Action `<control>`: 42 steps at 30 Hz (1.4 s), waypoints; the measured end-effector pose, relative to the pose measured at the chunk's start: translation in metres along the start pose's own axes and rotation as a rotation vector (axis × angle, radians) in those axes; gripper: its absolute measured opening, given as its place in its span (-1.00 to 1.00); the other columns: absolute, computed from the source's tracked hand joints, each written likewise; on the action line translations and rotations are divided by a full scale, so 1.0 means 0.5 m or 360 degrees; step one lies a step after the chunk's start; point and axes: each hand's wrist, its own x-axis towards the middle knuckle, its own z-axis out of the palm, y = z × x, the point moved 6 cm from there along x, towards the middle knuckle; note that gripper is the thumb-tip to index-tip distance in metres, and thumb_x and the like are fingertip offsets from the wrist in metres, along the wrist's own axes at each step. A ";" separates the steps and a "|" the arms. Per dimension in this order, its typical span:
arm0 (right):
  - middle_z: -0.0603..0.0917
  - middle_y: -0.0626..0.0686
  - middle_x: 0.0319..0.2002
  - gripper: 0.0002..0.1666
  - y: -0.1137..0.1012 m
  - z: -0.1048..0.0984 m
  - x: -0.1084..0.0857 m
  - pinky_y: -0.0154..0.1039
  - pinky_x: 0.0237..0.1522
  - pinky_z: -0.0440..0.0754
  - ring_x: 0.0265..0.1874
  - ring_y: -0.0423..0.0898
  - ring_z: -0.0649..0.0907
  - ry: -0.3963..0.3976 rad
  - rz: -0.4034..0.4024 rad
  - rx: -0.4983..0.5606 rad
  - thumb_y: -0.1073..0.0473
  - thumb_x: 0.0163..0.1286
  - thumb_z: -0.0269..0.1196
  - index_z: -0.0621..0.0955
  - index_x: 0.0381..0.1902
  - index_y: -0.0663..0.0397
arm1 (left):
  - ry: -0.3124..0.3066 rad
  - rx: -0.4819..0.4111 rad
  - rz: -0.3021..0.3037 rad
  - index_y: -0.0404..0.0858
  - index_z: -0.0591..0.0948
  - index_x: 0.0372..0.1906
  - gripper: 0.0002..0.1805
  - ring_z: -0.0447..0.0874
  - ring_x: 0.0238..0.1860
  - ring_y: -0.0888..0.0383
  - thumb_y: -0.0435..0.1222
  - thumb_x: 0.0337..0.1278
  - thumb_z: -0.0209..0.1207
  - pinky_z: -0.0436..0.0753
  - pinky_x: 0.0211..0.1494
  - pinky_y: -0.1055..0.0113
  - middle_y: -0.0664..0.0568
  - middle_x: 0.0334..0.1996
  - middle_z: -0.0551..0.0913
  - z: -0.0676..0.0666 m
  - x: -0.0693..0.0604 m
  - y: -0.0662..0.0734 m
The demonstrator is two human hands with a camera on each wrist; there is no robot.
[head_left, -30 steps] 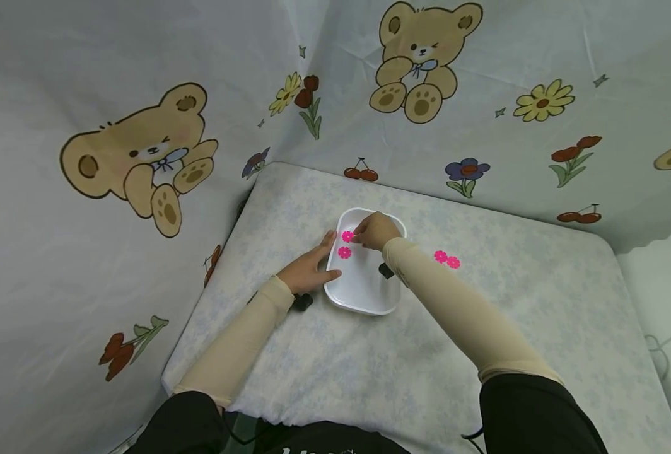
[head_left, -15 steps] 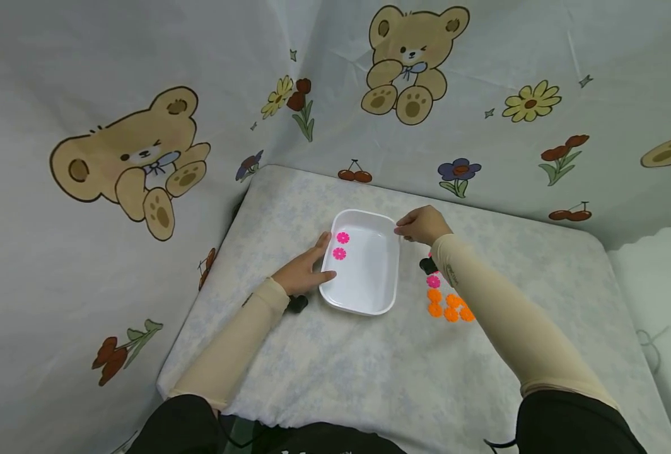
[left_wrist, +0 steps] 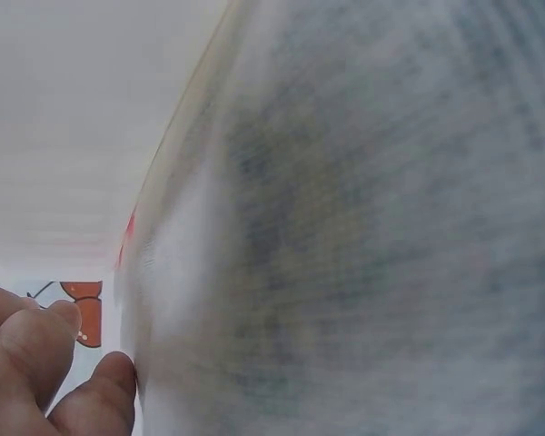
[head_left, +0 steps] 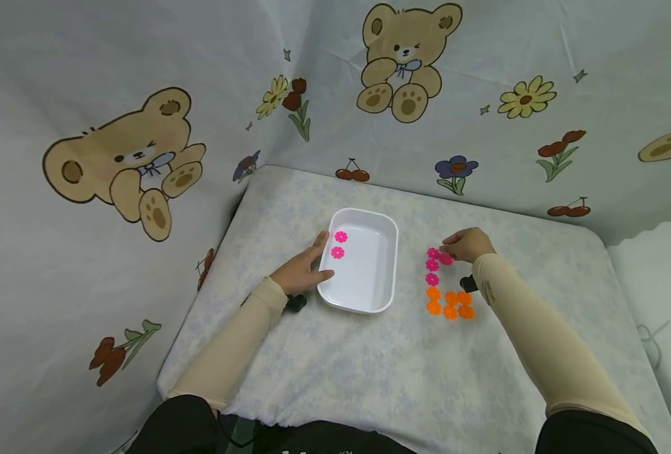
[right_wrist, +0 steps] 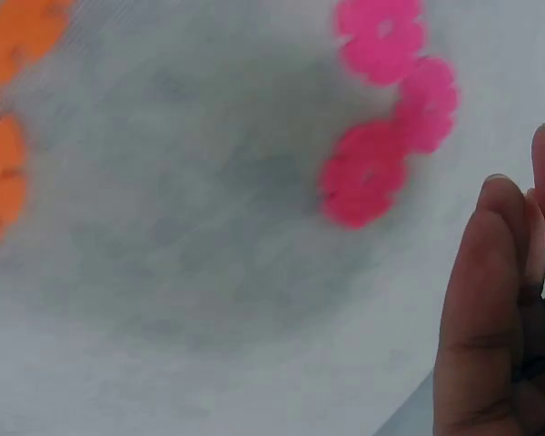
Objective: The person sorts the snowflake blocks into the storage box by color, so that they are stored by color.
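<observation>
A white tray [head_left: 365,271] holds two pink flower-shaped pieces [head_left: 340,236] near its left side. The left hand [head_left: 300,270] rests at the tray's left rim, thumb over the edge; the left wrist view shows its fingers [left_wrist: 36,363] partly. To the right of the tray, the right hand [head_left: 469,244] hovers at the upper end of several pink pieces [head_left: 432,279]. Seen from the right wrist, its extended fingers [right_wrist: 486,309] lie close together beside a pink piece [right_wrist: 363,173], with nothing visible between them.
Several orange flower-shaped pieces [head_left: 451,312] lie on the cloth-covered table [head_left: 324,366] just below the pink ones. A printed curtain [head_left: 313,38] with bears and flowers stands along the table's far and left edges.
From inside the tray, the right hand has moved out over the right rim to the loose pink pieces. Two pink pieces remain in the tray, and the left hand stays at its rim.
</observation>
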 end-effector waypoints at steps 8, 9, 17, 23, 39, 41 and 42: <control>0.81 0.13 -0.24 -0.59 0.064 0.017 0.022 -0.11 -0.12 0.65 -0.19 0.05 0.65 0.0001 0.0081 -0.0108 0.04 0.45 0.37 0.74 0.08 0.22 | -0.0001 -0.0009 0.0004 0.32 -0.28 0.67 0.03 -0.24 0.72 0.17 0.06 0.44 0.21 0.01 0.73 -0.03 0.43 0.68 -0.36 -0.001 -0.001 -0.005; 0.81 0.14 -0.21 -0.58 0.069 0.020 0.025 -0.10 -0.10 0.65 -0.15 0.07 0.65 0.0003 0.0075 -0.0121 0.01 0.43 0.38 0.74 0.07 0.21 | -0.0001 -0.0005 0.0007 0.32 -0.28 0.67 0.03 -0.24 0.72 0.17 0.07 0.44 0.21 0.01 0.73 -0.02 0.43 0.68 -0.36 0.000 0.000 -0.005; 0.72 0.27 0.10 -0.51 0.079 0.040 0.031 0.06 0.06 0.65 0.02 0.17 0.63 0.0043 0.0009 -0.0213 -0.07 0.37 0.44 0.73 0.05 0.19 | -0.0009 0.0011 0.0002 0.34 -0.29 0.66 0.03 -0.24 0.71 0.17 0.10 0.45 0.19 0.02 0.72 -0.03 0.42 0.68 -0.37 0.004 -0.002 -0.004; 0.69 0.29 0.10 -0.54 0.074 0.039 0.029 0.06 0.02 0.64 -0.01 0.18 0.62 0.0063 0.0014 -0.0237 -0.05 0.37 0.44 0.72 0.01 0.19 | 0.0001 0.0000 0.0009 0.33 -0.28 0.67 0.02 -0.23 0.72 0.14 0.06 0.46 0.20 0.02 0.72 -0.06 0.40 0.68 -0.36 0.005 -0.005 -0.002; 0.64 0.31 0.18 -0.49 0.071 0.038 0.030 0.11 0.11 0.63 0.05 0.21 0.59 0.0066 0.0085 -0.0186 -0.06 0.36 0.45 0.69 0.08 0.19 | -0.0002 0.0024 -0.0006 0.34 -0.29 0.66 0.02 -0.23 0.71 0.16 0.07 0.45 0.20 0.04 0.72 -0.05 0.43 0.68 -0.36 0.000 -0.002 -0.003; 0.61 0.32 0.21 -0.46 0.074 0.037 0.029 0.13 0.14 0.62 0.08 0.23 0.57 0.0067 0.0108 -0.0161 -0.07 0.37 0.44 0.67 0.13 0.18 | -0.0006 0.0016 -0.0001 0.34 -0.29 0.66 0.02 -0.23 0.72 0.15 0.07 0.45 0.19 0.04 0.72 -0.06 0.42 0.68 -0.36 -0.001 -0.003 0.000; 0.60 0.32 0.22 -0.45 0.074 0.036 0.029 0.14 0.16 0.61 0.09 0.23 0.57 0.0064 0.0116 -0.0157 -0.07 0.37 0.44 0.66 0.14 0.18 | -0.0007 0.0014 0.0001 0.34 -0.29 0.66 0.02 -0.23 0.72 0.14 0.08 0.45 0.19 0.04 0.72 -0.06 0.41 0.68 -0.36 -0.001 -0.003 0.000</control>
